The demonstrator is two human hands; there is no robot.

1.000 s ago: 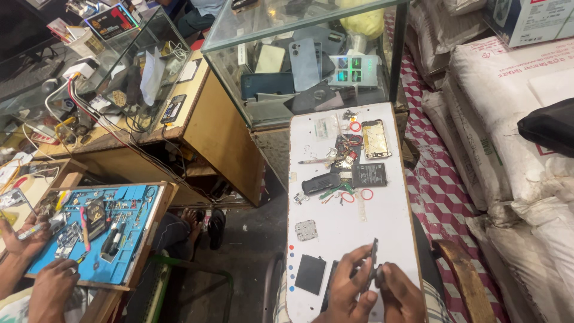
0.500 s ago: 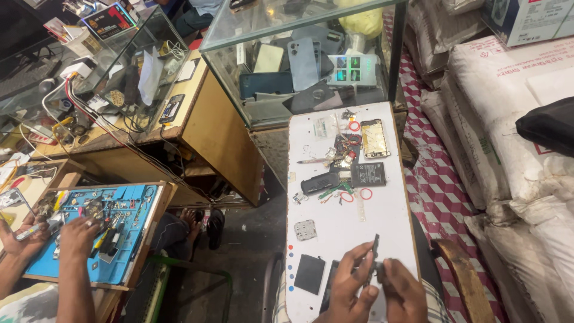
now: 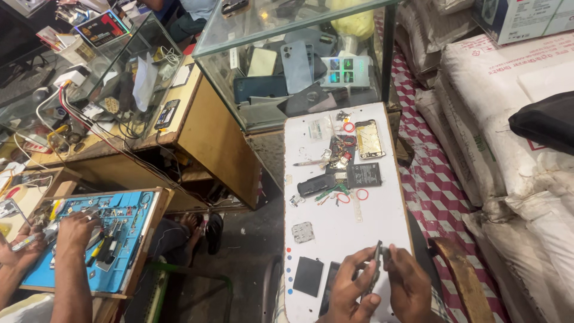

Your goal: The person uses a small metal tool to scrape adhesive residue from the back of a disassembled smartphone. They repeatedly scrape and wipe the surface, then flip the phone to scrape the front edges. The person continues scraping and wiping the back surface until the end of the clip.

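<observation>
Both your hands meet at the near end of the white surface (image 3: 344, 230): your left hand (image 3: 350, 290) curls round a thin dark phone part (image 3: 375, 263), held edge-up, and your right hand (image 3: 409, 287) pinches its top edge from the other side. The part sits between the two hands, lifted just off the surface. Judging from that narrow, edge-on grip, it could twist or slip out if you press unevenly, and it would drop onto the black square piece (image 3: 308, 276) just left of your left hand or off the near edge. Beyond your hands, well apart, lie loose small bits: a grey plate (image 3: 303, 232), red rings (image 3: 362, 194), a black battery (image 3: 365, 175) and a gold phone frame (image 3: 369, 139); a careless sweep of the wrist could scatter them. Far right of your right hand white sacks (image 3: 508, 113) are stacked, with faint red print. Beyond them a white-and-blue box (image 3: 526, 18) stands at the top corner. Far left, another person's hand (image 3: 75, 230) works over a blue mat (image 3: 84, 245).
</observation>
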